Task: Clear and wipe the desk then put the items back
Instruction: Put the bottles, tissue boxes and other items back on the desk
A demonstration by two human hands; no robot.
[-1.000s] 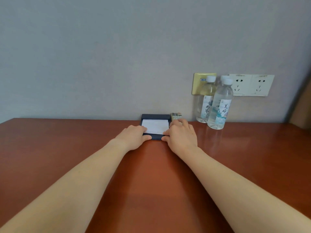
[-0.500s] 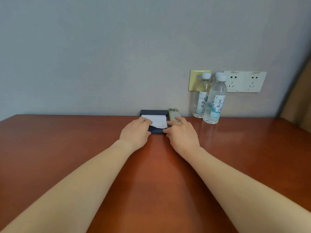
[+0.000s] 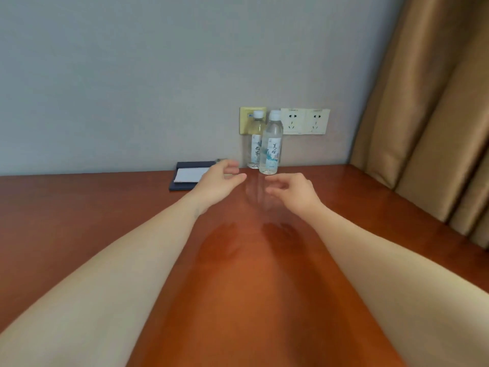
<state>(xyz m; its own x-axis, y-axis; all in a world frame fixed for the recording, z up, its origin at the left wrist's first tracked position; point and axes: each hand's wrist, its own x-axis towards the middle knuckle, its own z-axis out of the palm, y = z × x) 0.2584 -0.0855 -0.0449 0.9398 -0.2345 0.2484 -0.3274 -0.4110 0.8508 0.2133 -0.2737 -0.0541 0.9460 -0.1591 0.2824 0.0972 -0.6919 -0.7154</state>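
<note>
Reaching, by the look of it, for the front water bottle (image 3: 271, 144): stands upright just ahead of both hands, a little to the right of the left hand (image 3: 219, 181) and straight beyond the right hand (image 3: 293, 190), long axis vertical, so likely calls for a side-on wrap round the body. Neither hand plainly nearer; depth hard to judge from this angle. Both held above the desk (image 3: 79, 207), fingers loosely curled and parted, gripping nothing, touching nothing. Just behind and left of the first, a second bottle (image 3: 255, 144), partly covered by it; touching or only close, cannot tell. Left of the left hand, flat by the foot of the wall, a dark notepad holder (image 3: 189, 176) with white paper, right end hidden by that hand. Above the left knuckles, a small sliver of something, too little shown to name. Beyond the bottles, wall sockets (image 3: 304, 121); far to the right of the right hand, a curtain (image 3: 423, 102).
</note>
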